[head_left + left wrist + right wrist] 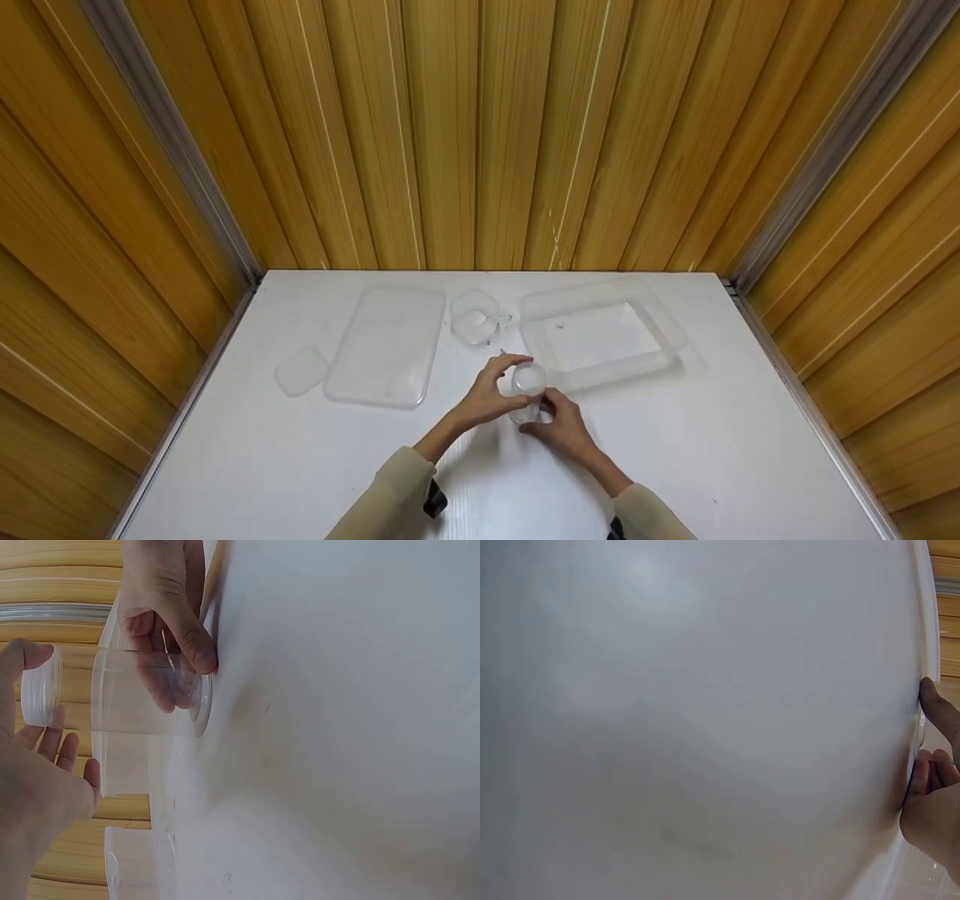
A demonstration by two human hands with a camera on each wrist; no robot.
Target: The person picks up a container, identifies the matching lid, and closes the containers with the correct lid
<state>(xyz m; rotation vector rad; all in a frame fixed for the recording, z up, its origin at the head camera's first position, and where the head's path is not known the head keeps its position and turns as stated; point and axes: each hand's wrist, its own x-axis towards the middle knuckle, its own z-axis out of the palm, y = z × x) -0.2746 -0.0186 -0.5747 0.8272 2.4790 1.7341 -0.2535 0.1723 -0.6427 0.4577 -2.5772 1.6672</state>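
Bare table (pixel 712 450) right of hands

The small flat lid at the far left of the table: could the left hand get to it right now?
Probably yes: the table between the small flat lid and the left hand looks bare, though that hand grips a clear jar.

A clear jar (pixel 528 394) is showing see-through over the white table (pixel 300 465); wooden walls (pixel 480 135) are glowing honey-brown (vertically striped), sleeves (pixel 390 499) beige.

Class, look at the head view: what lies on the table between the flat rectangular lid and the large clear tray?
A small clear container stands between the flat lid and the tray, seen in the head view.
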